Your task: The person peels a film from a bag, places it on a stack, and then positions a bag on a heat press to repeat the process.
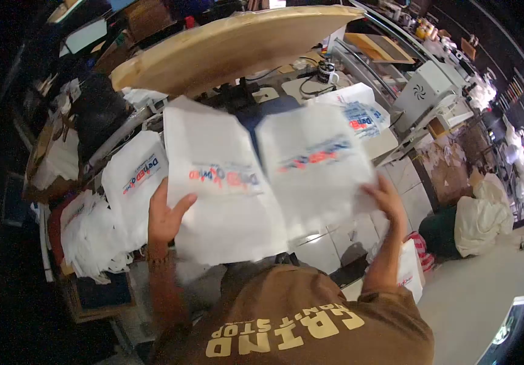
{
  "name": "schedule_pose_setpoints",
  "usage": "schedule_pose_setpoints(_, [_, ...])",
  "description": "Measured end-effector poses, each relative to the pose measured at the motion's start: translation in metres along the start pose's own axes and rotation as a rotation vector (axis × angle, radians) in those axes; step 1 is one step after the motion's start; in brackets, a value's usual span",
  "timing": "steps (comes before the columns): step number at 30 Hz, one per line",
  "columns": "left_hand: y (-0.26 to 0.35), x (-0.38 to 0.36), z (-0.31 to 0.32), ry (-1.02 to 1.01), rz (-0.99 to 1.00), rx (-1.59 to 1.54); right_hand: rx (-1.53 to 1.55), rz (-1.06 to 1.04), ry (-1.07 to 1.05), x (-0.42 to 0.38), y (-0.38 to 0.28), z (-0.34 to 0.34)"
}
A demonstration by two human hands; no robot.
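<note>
My left hand (169,214) grips the lower left edge of a white printed sheet (222,213), its thumb on top and its other fingers behind. My right hand (385,198) pinches the right edge of another white printed sheet (316,188). The two sheets hang side by side in front of me, touching or overlapping near the bottom, with blurred red and blue lettering on both. Left of my left hand lies a similar printed white piece (140,173) beside a pile of white pieces (94,237).
A curved wooden board (237,52) stands across the back. Behind the sheets are a mug (327,73) and more printed pieces (362,118). At the right are a grey machine box (426,94) and a cream cloth bundle (484,219). A tiled floor (405,176) shows below.
</note>
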State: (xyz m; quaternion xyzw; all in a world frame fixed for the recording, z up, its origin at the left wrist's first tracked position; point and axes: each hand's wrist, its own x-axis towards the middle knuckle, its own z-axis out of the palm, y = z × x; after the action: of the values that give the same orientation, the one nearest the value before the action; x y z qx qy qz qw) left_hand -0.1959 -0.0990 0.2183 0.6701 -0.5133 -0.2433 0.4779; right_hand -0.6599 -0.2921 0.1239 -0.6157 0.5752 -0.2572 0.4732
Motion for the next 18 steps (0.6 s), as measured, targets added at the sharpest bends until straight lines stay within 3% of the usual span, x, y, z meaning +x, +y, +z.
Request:
schedule_pose_setpoints(1, [0.002,0.006,0.005,0.039,0.007,-0.060,0.120,-0.072,0.057,-0.008,0.038,-0.045])
schedule_pose_setpoints(3, [-0.026,0.024,0.030,0.103,-0.104,-0.421,0.228,-0.048,0.444,-0.078,-0.004,-0.094])
schedule_pose_setpoints(4, [-0.051,0.038,0.046,0.123,-0.143,-0.497,0.273,-0.114,0.469,-0.104,-0.016,-0.124])
schedule_pose_setpoints(5, [-0.078,0.052,0.064,0.142,-0.179,-0.574,0.206,-0.065,0.689,-0.117,0.018,-0.172])
schedule_pose_setpoints(6, [-0.094,0.063,0.082,0.113,-0.190,-0.667,0.357,-0.252,0.660,-0.136,0.047,-0.219])
schedule_pose_setpoints(8, [-0.121,0.085,0.124,0.112,-0.205,-0.713,0.363,-0.221,0.885,-0.170,0.030,-0.260])
schedule_pose_setpoints(11, [-0.153,0.108,0.170,0.160,-0.149,-0.641,0.368,-0.343,0.794,-0.197,-0.003,-0.272])
schedule_pose_setpoints(15, [-0.188,0.113,0.193,0.267,-0.254,-0.282,0.382,-0.512,0.632,-0.206,-0.035,-0.264])
schedule_pose_setpoints(17, [-0.172,0.100,0.192,0.355,-0.171,-0.158,0.167,-0.713,0.626,-0.204,-0.045,-0.242])
schedule_pose_setpoints(18, [-0.166,0.097,0.191,0.456,-0.137,0.009,0.000,-0.898,0.415,-0.194,-0.017,-0.254])
